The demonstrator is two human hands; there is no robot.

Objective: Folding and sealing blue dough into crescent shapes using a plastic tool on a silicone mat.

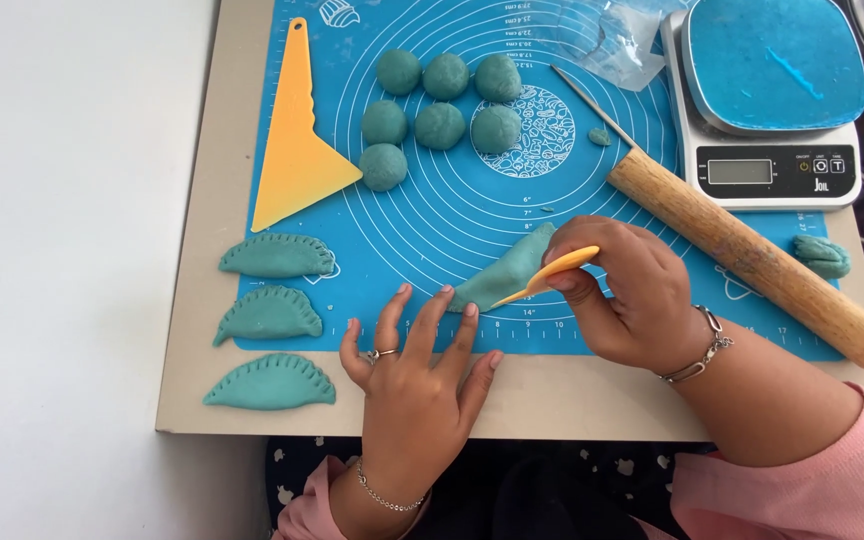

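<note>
A pale surface (pixel 202 300) is carrying a blue silicone mat (pixel 452 210), and most of the work is sitting on it. Across the mat's right side a wooden rolling pin (pixel 752 255) is lying at a slant, just below a kitchen scale (pixel 772 150). A yellow scraper (pixel 297 140) is resting at the mat's left edge.

At the top, 7 teal dough balls (pixel 440 126) are waiting unshaped, so by my count more than half the batch is left. At the left, 3 finished folded pastries (pixel 274 312) with crimped edges are lying in a column, partly off the mat.

A 4th, the folded dough piece (pixel 502 278), is sitting near the mat's lower middle and is being edged now; its rim looks smooth yet. The right hand (pixel 632 295) is pinching a small yellow tool (pixel 557 272), grip closed tight around it, tip on the dough. The left hand (pixel 417 375) is lying flat, grip open and empty, fingertips touching the piece's lower edge.
</note>
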